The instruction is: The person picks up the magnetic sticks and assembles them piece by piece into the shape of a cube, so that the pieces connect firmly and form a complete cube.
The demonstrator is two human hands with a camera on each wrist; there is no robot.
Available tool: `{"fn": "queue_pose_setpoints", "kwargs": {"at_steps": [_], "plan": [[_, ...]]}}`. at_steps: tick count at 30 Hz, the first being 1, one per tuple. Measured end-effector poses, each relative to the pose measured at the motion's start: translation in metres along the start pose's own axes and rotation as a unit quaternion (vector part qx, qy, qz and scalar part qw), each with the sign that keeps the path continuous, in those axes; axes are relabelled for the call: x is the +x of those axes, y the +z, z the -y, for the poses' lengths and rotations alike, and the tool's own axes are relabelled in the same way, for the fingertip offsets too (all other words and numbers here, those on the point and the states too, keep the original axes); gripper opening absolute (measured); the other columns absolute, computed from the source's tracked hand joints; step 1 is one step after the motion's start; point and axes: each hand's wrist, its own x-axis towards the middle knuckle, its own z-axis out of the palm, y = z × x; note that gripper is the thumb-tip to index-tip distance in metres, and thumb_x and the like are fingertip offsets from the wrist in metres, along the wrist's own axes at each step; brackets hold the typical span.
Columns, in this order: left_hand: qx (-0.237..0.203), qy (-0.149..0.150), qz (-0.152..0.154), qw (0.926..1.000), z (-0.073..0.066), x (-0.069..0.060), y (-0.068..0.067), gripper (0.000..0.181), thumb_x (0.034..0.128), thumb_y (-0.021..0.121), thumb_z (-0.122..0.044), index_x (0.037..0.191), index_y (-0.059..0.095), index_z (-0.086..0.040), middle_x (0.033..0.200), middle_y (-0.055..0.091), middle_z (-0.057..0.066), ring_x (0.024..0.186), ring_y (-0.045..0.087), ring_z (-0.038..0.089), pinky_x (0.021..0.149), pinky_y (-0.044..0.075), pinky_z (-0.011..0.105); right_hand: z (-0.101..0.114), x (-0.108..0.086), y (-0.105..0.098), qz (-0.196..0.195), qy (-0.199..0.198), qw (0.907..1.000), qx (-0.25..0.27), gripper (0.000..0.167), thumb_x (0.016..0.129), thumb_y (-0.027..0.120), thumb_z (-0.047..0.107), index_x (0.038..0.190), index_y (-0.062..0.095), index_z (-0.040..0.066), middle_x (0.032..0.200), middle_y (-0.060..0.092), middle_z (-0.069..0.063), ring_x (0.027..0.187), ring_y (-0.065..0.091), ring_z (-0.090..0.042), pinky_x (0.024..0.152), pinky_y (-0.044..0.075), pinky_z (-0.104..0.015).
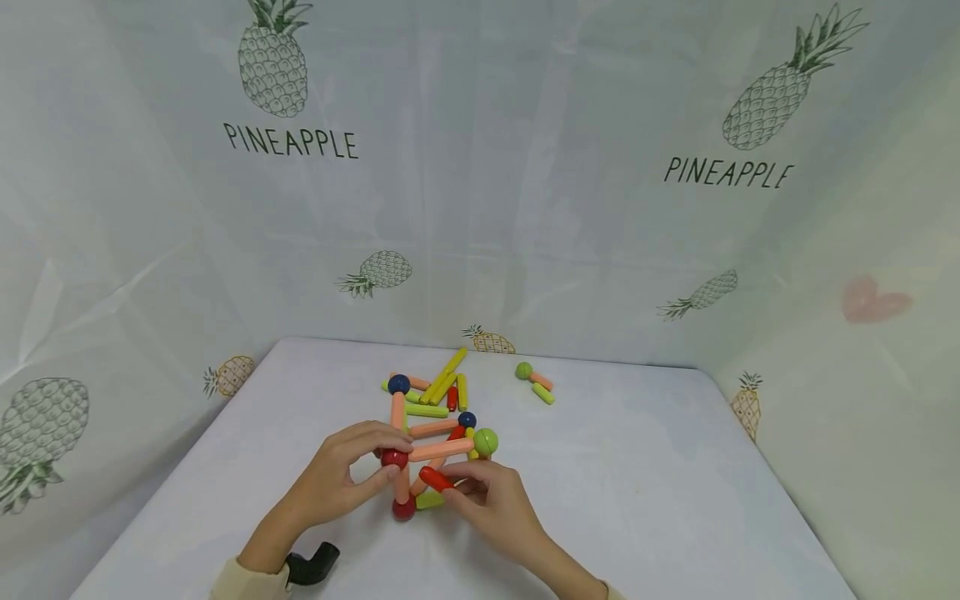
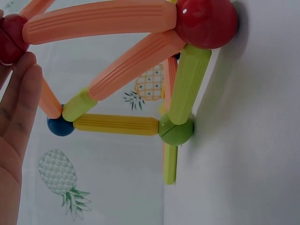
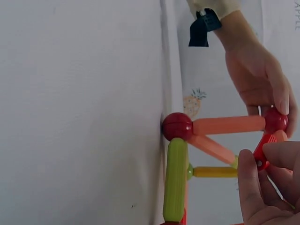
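Observation:
A frame built of ball joints and rods stands on the table. My left hand [image 1: 347, 468] holds its upper red ball [image 1: 394, 459] between thumb and fingers. From that ball an orange rod [image 1: 441, 450] runs to a light green ball [image 1: 486, 442]. Below, a second red ball [image 2: 208, 22] rests on the table and joins orange and light green rods. My right hand [image 1: 493, 503] pinches a short red rod [image 3: 265, 151] between thumb and fingers, just in front of the frame. One end of this rod points toward the upper red ball; whether they touch I cannot tell.
Behind the frame lie loose yellow rods [image 1: 444, 385] and a short red one [image 1: 452, 398]. Farther right are a green ball [image 1: 523, 371] with an orange rod and a green rod [image 1: 543, 393]. A black curved object [image 1: 315, 565] is by the left wrist. Pineapple-print cloth [image 1: 525, 208] hangs behind.

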Motion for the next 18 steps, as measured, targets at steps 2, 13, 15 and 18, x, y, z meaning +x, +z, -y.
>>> {"fn": "queue_pose_setpoints", "kwargs": {"at_steps": [2,13,15,18], "plan": [[-0.003,-0.001,-0.002,1.0,-0.005,0.002,-0.002,0.046,0.0757,0.078,0.004,0.115,0.068,-0.019,0.112,0.067,-0.005,0.094,0.06,0.013,0.073,0.055,0.03,0.002,0.002,0.003,-0.001,-0.001,1.0,0.0,0.024,0.089,0.073,0.017,0.114,0.072,0.019,0.104,0.069,0.006,0.08,0.067,-0.012,0.071,0.056,-0.026],[-0.018,-0.001,-0.001,0.9998,-0.006,0.002,-0.002,0.045,0.0764,0.078,0.004,0.114,0.067,-0.018,0.11,0.067,-0.002,0.092,0.061,0.012,0.072,0.055,0.029,0.01,0.008,0.011,-0.004,-0.001,1.0,0.008,0.024,0.089,0.073,0.015,0.113,0.072,0.014,0.103,0.07,0.005,0.08,0.067,-0.011,0.07,0.056,-0.027],[-0.025,-0.003,0.002,0.9997,-0.003,0.001,0.0,0.042,0.0769,0.078,0.005,0.113,0.067,-0.014,0.111,0.066,-0.002,0.092,0.061,0.012,0.072,0.055,0.028,0.011,0.008,0.012,-0.003,-0.001,1.0,0.008,0.023,0.089,0.073,0.02,0.112,0.072,0.016,0.102,0.07,0.007,0.08,0.067,-0.01,0.071,0.056,-0.027],[-0.033,-0.007,0.006,0.9994,0.006,-0.003,0.004,0.039,0.0779,0.078,0.003,0.113,0.067,-0.011,0.113,0.065,-0.003,0.092,0.061,0.011,0.073,0.055,0.027,0.01,0.009,0.012,-0.004,0.0,0.9999,0.013,0.023,0.089,0.073,0.024,0.112,0.072,0.019,0.101,0.07,0.008,0.08,0.067,-0.01,0.07,0.056,-0.026]]}}
